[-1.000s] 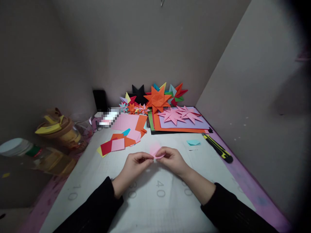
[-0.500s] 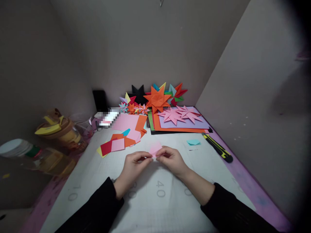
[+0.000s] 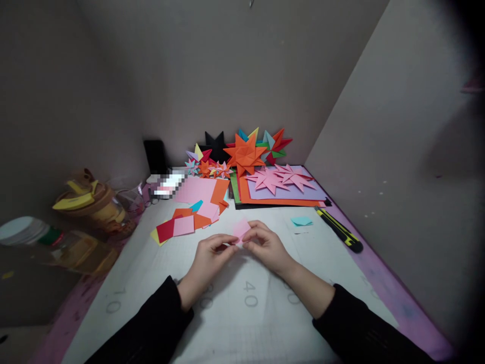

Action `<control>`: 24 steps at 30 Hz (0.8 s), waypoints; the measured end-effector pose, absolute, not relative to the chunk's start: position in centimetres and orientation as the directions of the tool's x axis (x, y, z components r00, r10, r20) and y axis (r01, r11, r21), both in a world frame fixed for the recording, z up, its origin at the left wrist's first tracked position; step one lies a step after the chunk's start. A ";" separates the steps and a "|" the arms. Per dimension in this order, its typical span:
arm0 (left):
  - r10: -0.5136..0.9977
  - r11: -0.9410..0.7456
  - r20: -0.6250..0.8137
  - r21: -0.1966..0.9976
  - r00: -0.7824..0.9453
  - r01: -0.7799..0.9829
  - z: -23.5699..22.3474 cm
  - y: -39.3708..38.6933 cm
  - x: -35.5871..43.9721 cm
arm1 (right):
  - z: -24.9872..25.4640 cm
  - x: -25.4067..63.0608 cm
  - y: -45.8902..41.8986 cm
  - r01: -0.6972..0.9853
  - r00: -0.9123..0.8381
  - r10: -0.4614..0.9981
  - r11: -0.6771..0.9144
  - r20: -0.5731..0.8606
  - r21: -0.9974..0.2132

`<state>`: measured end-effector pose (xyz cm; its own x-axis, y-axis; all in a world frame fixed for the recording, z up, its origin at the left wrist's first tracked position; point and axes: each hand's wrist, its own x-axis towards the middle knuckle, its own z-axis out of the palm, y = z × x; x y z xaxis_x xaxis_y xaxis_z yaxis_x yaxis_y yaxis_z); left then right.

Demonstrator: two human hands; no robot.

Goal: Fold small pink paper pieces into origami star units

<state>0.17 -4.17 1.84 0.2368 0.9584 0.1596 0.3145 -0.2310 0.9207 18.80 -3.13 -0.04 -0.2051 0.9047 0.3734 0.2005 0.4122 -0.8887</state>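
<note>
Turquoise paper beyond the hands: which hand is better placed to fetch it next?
Probably the right hand: it is nearer the turquoise paper than the left hand. Both pinch the pink paper, so the right would have to let go first.

At the left, a clear, white-lidded bottle point(image 3: 71, 249) is near a brown-lidded cup with a yellow top piece point(image 3: 99, 202), while a yellow-and-black utility knife point(image 3: 340, 230) lies at the right, a pointed orange paper star point(image 3: 245, 153) farther back.
</note>
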 end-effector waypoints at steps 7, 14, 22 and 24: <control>0.943 -0.246 0.108 0.863 0.314 0.442 0.8 -3.6 0.0 | -0.4 19.7 -1.7 0.582 -0.375 0.679 0.703 0.631 -0.410; 0.846 -0.509 0.134 0.490 0.516 0.708 1.4 -3.8 -0.3 | -1.5 20.2 -0.4 0.516 -0.538 0.665 0.746 0.518 -0.421; 0.643 -0.761 0.171 0.251 0.746 0.598 1.2 -3.5 -0.6 | -1.8 21.4 0.6 0.362 -0.600 0.670 0.715 0.438 -0.597; 0.625 -0.776 0.164 0.234 0.763 0.586 1.0 -3.4 -0.8 | -1.7 21.5 0.8 0.357 -0.601 0.682 0.695 0.416 -0.624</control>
